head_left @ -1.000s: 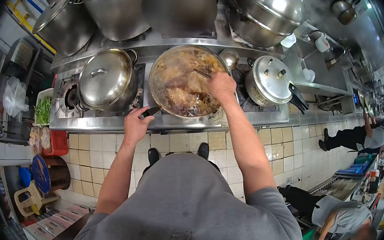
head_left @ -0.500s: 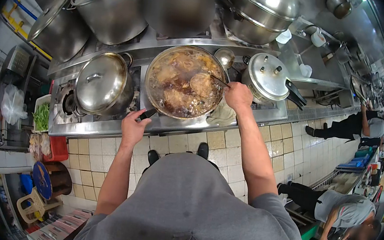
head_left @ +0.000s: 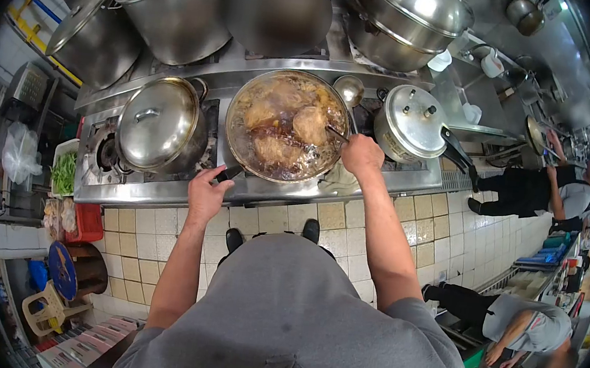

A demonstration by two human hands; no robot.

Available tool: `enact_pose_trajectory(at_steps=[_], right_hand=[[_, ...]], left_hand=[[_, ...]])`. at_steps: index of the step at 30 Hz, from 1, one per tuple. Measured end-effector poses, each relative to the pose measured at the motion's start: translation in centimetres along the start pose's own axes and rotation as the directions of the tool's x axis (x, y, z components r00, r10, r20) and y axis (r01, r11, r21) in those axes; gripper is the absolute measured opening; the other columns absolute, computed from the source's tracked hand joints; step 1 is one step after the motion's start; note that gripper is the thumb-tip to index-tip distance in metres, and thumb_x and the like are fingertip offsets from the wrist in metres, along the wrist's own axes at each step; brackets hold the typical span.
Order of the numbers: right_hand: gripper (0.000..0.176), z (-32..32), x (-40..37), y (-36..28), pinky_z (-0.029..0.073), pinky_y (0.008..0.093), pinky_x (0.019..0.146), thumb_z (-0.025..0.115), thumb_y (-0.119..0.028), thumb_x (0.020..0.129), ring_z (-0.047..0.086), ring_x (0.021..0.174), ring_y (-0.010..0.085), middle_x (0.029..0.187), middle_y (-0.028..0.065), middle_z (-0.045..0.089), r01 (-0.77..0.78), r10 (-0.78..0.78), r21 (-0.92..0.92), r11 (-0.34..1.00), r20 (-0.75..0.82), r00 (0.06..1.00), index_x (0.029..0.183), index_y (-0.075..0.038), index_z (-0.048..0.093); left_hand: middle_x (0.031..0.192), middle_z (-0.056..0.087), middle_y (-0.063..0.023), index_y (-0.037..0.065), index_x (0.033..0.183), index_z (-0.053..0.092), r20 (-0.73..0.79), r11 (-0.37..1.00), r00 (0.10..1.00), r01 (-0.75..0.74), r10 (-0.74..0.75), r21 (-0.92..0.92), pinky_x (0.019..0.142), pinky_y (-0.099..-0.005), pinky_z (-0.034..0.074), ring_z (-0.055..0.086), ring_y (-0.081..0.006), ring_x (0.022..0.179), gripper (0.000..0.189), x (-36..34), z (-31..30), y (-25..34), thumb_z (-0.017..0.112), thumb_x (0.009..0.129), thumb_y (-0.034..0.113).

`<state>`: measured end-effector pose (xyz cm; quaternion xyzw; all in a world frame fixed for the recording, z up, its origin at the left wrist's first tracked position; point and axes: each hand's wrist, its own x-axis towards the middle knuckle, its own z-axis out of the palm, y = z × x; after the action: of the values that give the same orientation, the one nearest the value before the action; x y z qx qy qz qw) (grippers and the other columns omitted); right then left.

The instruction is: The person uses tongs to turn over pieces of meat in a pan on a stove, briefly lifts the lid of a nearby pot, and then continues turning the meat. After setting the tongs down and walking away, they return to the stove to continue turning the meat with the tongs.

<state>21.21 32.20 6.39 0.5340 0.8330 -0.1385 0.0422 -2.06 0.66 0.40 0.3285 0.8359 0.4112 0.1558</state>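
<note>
My left hand point(head_left: 208, 193) is closed at the black handle point(head_left: 228, 173) of a wide pan point(head_left: 228, 139) on the stove. Brown bubbling liquid fills the pan, with large pieces of what looks like meat in it. Around the thin dark handle of a cooking utensil point(head_left: 337, 133), my right hand point(head_left: 363, 155) is wrapped at the pan's right rim. The utensil's far end meets a pale brown meat piece point(head_left: 310, 124), which hides its head, so its kind does not show.
A lidded pot point(head_left: 159, 125) stands left of the pan; a pressure cooker point(head_left: 415, 117) stands right. A ladle point(head_left: 349, 89) and a cloth point(head_left: 339, 178) are nearby. Tall pots point(head_left: 176, 13) line the back. Two people point(head_left: 528, 323) work at the far right.
The meat piece at the utensil has shifted slightly up in view and shows more clearly. My right hand has moved slightly left. My left hand stays at the pan handle.
</note>
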Motion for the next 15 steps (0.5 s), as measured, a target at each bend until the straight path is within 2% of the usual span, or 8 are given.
enact_pose_trajectory(at_steps=[7,15], right_hand=[[0.028,1.5,1.6,0.0,0.061,0.0481,0.092,0.064,-0.022,0.092,0.076,0.106,0.0400,0.110,0.0239,0.078,-0.002,0.002,0.003,1.000,-0.028,1.000,0.104,-0.006,0.082],[0.028,1.5,2.4,-0.6,0.061,0.0478,0.092,0.066,-0.025,0.092,0.076,0.107,0.0381,0.110,0.0217,0.078,0.025,-0.024,0.018,1.000,-0.024,0.999,0.105,-0.006,0.082]], left_hand=[[0.100,0.073,-0.0109,0.006,0.128,0.077,-0.007,1.000,1.000,-0.009,0.009,-0.016,0.070,-0.0323,0.052,0.061,-0.0191,0.071,0.052,0.1,0.1,-0.2,0.090,0.078,0.014],[0.099,0.072,-0.0100,0.007,0.128,0.077,-0.002,1.000,1.000,-0.005,0.005,0.021,0.069,-0.0324,0.052,0.060,-0.0185,0.071,0.053,0.1,0.0,-0.1,0.092,0.078,0.016]])
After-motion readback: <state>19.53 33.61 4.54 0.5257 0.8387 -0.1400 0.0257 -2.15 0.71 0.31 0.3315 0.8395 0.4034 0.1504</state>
